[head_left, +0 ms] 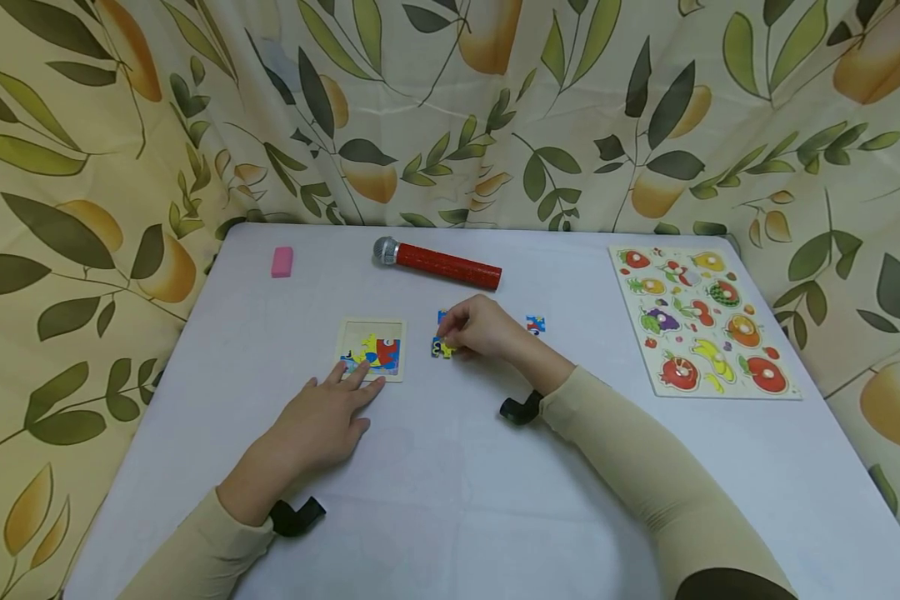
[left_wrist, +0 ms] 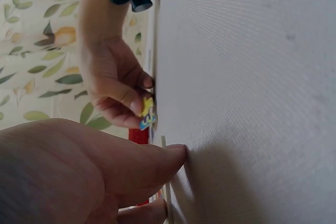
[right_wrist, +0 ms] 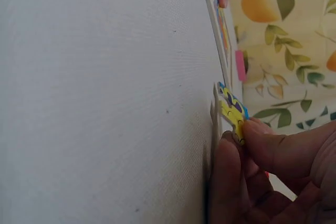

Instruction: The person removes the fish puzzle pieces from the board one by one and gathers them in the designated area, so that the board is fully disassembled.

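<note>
A small wooden puzzle tray (head_left: 371, 327) lies on the white table, with joined red, yellow and blue pieces in its lower part. My left hand (head_left: 321, 423) rests on the tray's lower left edge, fingers spread and nearly straight. To the right of the tray, my right hand (head_left: 487, 331) pinches a yellow and blue puzzle piece (right_wrist: 232, 109) between thumb and fingers. The right wrist view has this piece tilted, close to the table surface. Another piece (head_left: 442, 316) peeks out behind the right hand's fingers. One more blue and red piece (head_left: 536, 324) lies beyond the right wrist.
Across the back lie a pink block (head_left: 282, 262) and a red microphone (head_left: 438, 264) with a silver head. A fruit picture board (head_left: 648, 379) occupies the right side. A patterned leaf-and-fruit curtain (head_left: 450, 108) hangs behind the table (head_left: 450, 500).
</note>
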`<state>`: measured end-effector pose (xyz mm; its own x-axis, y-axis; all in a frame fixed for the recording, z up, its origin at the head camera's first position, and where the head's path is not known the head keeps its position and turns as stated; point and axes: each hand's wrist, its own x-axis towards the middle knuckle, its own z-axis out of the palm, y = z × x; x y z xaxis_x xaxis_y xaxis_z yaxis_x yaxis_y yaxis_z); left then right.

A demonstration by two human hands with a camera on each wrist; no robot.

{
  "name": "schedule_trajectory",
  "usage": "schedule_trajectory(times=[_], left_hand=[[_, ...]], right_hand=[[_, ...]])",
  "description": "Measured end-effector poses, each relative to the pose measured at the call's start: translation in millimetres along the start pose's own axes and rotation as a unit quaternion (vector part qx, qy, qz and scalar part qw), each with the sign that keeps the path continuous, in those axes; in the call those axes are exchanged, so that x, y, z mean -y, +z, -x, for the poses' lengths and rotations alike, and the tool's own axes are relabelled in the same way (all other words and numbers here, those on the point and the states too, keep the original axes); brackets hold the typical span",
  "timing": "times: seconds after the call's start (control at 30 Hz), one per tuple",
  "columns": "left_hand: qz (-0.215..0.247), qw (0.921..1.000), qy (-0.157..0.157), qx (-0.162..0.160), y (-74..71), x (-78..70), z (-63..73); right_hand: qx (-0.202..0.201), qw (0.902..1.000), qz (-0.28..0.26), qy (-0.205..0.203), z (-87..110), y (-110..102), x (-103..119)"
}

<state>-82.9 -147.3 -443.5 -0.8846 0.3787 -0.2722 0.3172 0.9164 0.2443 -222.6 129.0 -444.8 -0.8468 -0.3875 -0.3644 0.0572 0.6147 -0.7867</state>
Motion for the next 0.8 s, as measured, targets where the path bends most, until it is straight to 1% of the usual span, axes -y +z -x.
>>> schedule_trajectory(times=[0.17, 0.4, 0.8], left_hand=[[0.001, 1.0000, 0.000, -0.002, 0.6, 0.5, 0.2], [0.001, 1.0000, -0.001, -0.007, 2.1, 0.7, -0.2], [0.004, 1.0000, 0.001, -0.007, 3.8, 1.4, 1.5]], right_hand=[[-0.008, 0.9993, 0.037, -0.003, 0.7, 1.4, 0.8], [-0.030, 0.9955, 0.090, -0.010, 2.2, 2.9, 1.7], [-0.061, 0.9854, 0.156, -0.034, 0.8, 9.6, 0.8]])
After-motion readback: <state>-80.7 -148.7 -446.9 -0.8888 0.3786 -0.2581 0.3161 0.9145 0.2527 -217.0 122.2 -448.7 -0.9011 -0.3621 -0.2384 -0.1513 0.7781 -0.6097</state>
